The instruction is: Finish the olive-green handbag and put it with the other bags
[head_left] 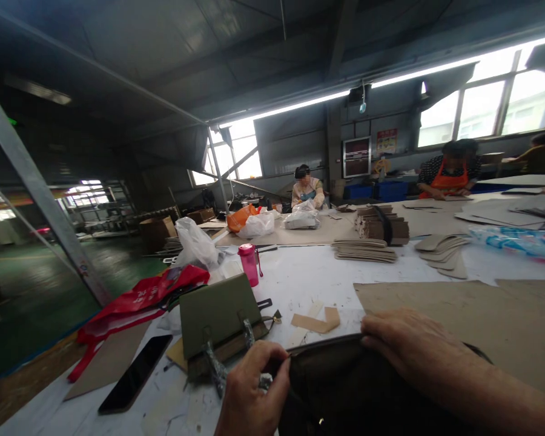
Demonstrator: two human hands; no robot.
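Observation:
A dark bag fills the bottom middle of the head view, its upper edge turned towards the far side of the table. My left hand pinches the left end of that edge between thumb and forefinger. Over the same edge, further right, the fingers of my right hand are curled and grip it. The bag's lower part is very dark, with one small shiny spot. Just beyond my left hand stands a green handbag with plastic-wrapped handles.
A phone and a red bag lie at the left. Ahead are a pink bottle, tan strips and stacked card pieces. A large brown sheet lies right. Several people work across the tables.

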